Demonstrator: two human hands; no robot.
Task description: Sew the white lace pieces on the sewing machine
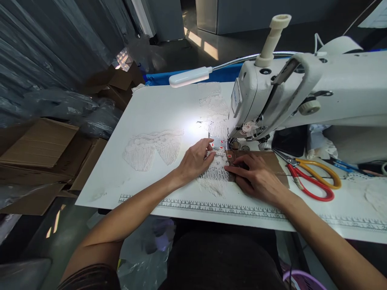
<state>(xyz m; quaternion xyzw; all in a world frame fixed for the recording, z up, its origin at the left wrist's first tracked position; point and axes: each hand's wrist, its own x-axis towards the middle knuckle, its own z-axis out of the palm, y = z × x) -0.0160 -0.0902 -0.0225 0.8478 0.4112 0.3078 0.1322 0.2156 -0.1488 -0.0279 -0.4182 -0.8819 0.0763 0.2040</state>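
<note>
A strip of white lace (216, 169) with a fringed lower end lies under the needle area of a white sewing machine (250, 92). My left hand (195, 161) rests at the lace's left edge, thumb and forefinger apart, their tips at the lace and a grey plate with red marks (218, 143). My right hand (256, 175) lies palm down with fingers spread, forefinger stretched onto the lace's right edge. Its other fingers touch a brown plate (272, 161). The presser foot is partly hidden beside the machine head.
Scissors with red and orange handles (316, 181) lie right of my right hand. Another lace piece (152, 149) is flat on the white table (109, 177), left. A lamp (190, 76) hangs over the back. A ruler strip (199, 207) runs along the front. Cardboard boxes (39, 145) stand left.
</note>
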